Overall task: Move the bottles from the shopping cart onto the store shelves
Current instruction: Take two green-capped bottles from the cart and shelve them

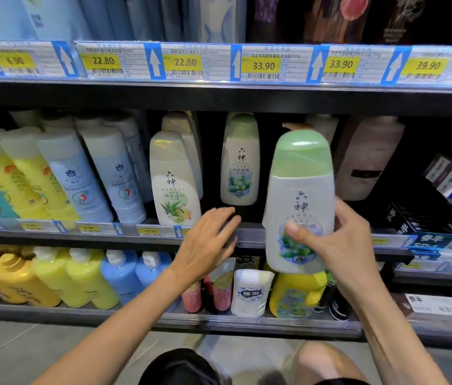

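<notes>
My right hand (pixel 338 240) grips a white bottle with a green cap (pixel 301 190), upright and slightly tilted, in front of the middle shelf (pixel 250 232). A matching green-capped bottle (pixel 240 162) stands further back on that shelf, just left of the held one. My left hand (pixel 208 240) hovers with fingers spread and empty at the shelf's front edge, below that bottle. A white-capped bottle of the same brand (pixel 173 179) stands to the left. No shopping cart is in view.
Yellow and pale blue bottles (pixel 61 173) fill the middle shelf's left side, a beige bottle (pixel 366 159) and boxes the right. The lower shelf (pixel 219 319) holds yellow, blue and pink bottles. Price tags (pixel 183 62) line the upper shelf edge. My knees show at the bottom.
</notes>
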A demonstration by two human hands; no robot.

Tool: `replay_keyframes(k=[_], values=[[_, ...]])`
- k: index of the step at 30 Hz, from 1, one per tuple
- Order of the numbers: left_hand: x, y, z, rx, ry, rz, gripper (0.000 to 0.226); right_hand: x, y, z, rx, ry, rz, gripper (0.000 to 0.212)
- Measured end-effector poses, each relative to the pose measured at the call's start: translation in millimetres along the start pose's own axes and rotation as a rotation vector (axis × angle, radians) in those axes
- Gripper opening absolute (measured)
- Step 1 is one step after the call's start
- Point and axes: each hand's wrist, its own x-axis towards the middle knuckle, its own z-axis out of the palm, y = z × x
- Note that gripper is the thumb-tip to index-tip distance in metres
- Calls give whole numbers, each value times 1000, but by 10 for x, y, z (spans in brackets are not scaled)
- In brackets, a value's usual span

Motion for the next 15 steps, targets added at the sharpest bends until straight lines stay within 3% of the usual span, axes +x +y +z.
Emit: replay_keyframes(k=[2,7,15], values=[[-156,-142,-40,138,-90,163,44,128,-7,170,-16,-13,-46,43],[-286,-352,26,229,-171,290,41,453,106,578,-49,-9,-105,49],[-420,-404,151,215,-112,249,41,745,576,913,-92,29,64,40]])
